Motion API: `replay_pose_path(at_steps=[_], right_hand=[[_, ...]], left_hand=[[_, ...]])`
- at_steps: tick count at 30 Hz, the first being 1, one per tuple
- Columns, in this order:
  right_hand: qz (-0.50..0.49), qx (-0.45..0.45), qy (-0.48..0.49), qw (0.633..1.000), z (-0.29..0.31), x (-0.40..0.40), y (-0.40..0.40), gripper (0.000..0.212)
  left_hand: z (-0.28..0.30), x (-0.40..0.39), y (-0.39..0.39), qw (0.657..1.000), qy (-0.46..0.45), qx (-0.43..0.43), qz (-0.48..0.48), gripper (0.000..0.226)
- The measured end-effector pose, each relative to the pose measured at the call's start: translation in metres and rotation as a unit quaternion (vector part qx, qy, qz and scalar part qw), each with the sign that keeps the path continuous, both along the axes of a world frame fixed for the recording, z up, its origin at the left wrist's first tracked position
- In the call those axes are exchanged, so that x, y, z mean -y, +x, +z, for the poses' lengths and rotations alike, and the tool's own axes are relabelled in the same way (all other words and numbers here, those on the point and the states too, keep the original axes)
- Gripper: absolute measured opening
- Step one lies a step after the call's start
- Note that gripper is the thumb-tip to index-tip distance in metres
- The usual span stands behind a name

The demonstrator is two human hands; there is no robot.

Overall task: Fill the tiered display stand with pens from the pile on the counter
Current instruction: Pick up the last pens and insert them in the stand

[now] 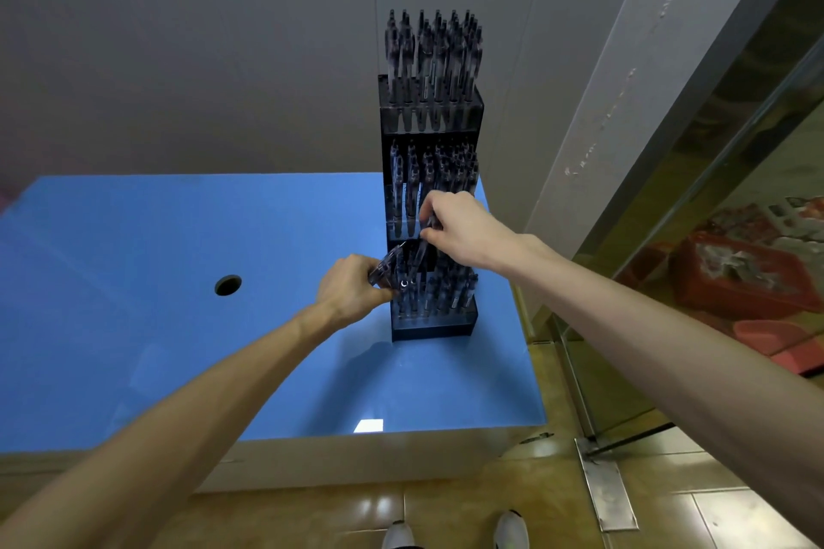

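A tall black tiered display stand (431,328) rises near the right edge of the blue counter (178,325). Dark pens fill its top tier (432,54); more pens stand in the middle tier (412,187) and the bottom tier (450,294). My left hand (350,292) grips a bundle of clear dark pens (385,270) just left of the stand, level with the bottom tier. My right hand (461,227) pinches a single pen (421,247), tip pointing down, in front of the stand between the middle and bottom tiers. No pile of pens shows on the counter.
A round hole (228,285) sits in the counter left of the stand. A white wall stands behind it. Right of the counter are a glass partition with a metal frame (669,192) and red crates (749,276) behind it. Tiled floor and shoes lie below.
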State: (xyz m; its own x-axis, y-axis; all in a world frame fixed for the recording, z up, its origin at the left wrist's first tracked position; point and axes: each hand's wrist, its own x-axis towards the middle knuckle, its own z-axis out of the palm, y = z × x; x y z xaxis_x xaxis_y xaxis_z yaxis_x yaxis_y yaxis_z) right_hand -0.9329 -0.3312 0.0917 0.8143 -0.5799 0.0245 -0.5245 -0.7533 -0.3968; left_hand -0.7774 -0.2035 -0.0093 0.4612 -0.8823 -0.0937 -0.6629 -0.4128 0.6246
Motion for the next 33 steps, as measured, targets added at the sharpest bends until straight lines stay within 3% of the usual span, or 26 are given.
replay_pose_path(at_steps=[5, 10, 17, 24, 33], right_hand=[[-0.026, 0.019, -0.027, 0.999, 0.011, 0.007, 0.000, 0.012], [-0.018, 0.008, -0.055, 0.998, 0.009, 0.007, -0.002, 0.014], [-0.014, -0.005, -0.066, 0.998, -0.008, 0.006, -0.007, 0.013], [0.020, 0.002, -0.088, 0.996, -0.004, 0.008, -0.007, 0.016], [0.024, 0.012, -0.085, 0.996, -0.012, 0.008, -0.006, 0.018]], left_hand=[[0.003, 0.007, -0.004, 1.000, 0.025, 0.011, 0.003, 0.016], [-0.005, 0.011, -0.001, 0.998, 0.063, 0.004, -0.006, 0.040], [-0.017, 0.008, 0.005, 0.998, 0.054, -0.021, -0.007, 0.019], [-0.011, 0.013, 0.002, 0.999, 0.041, -0.029, -0.001, 0.034], [-0.011, 0.009, 0.010, 0.997, -0.024, -0.070, 0.001, 0.021]])
